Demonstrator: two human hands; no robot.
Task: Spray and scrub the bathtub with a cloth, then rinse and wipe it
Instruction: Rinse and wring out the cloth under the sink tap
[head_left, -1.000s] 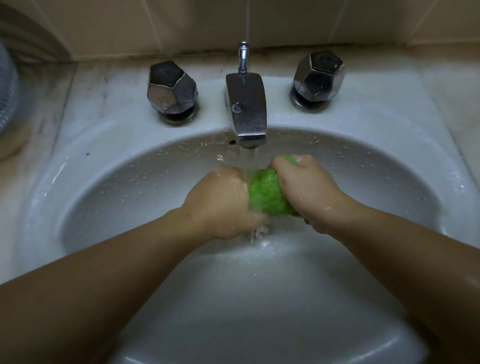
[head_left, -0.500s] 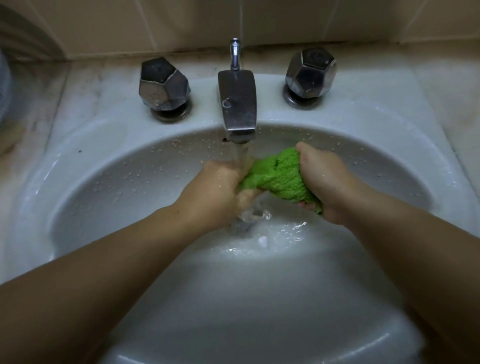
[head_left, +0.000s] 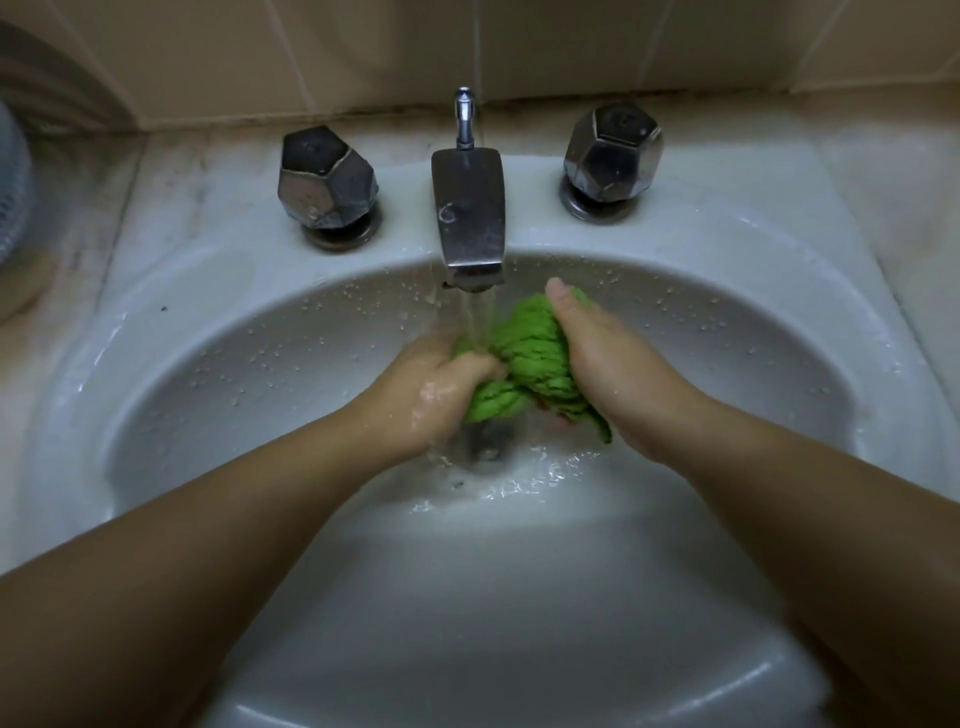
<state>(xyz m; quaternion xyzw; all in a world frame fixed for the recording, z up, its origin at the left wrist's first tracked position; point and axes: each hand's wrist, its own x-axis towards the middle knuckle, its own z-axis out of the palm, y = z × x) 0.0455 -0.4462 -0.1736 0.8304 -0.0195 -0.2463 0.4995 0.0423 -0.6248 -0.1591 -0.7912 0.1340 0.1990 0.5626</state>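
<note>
The cloth hung bunched just below the spout, its length running left to right between both hands. The left hand and right hand each gripped an end, equally near. The sink held only draining water.

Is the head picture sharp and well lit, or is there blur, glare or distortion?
Head view: dim light; wide-angle bending curves the sink rim; glare on the wet rim and both knobs; the water stream and the left hand are slightly blurred; the cloth and right hand are fairly sharp.
</note>
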